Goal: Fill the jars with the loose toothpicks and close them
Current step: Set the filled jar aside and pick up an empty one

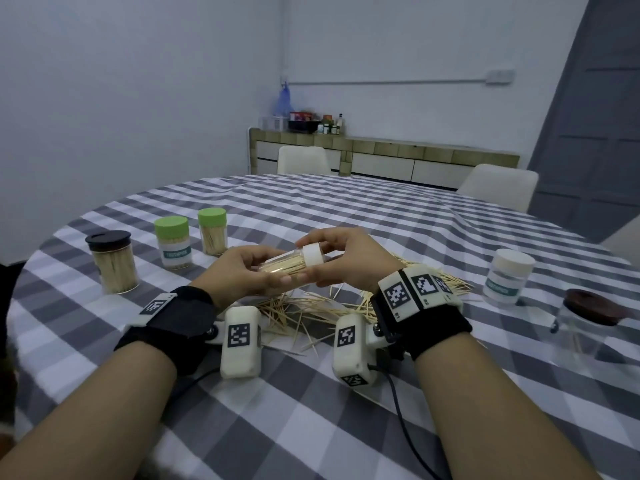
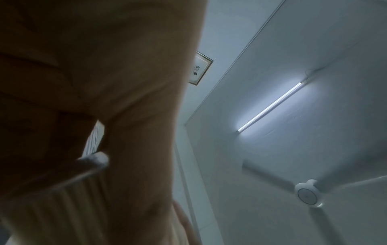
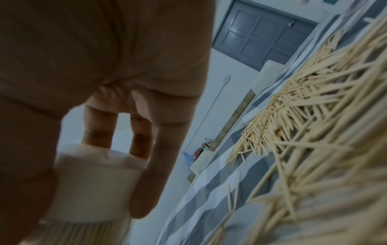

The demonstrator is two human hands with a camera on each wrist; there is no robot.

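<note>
Head view | left hand (image 1: 242, 271) grips jar (image 1: 284, 266) | right hand (image 1: 343, 258) pinches white lid (image 1: 313, 254) | above toothpick pile (image 1: 311, 306)

I'm seeing a grey-and-white checked tablecloth (image 1: 311, 209), pale tan toothpicks (image 1: 311, 306), two lime-green lids (image 1: 171, 227), a black lid (image 1: 108, 239), a white cap (image 1: 313, 255), black wrist straps (image 1: 180, 320).
</note>
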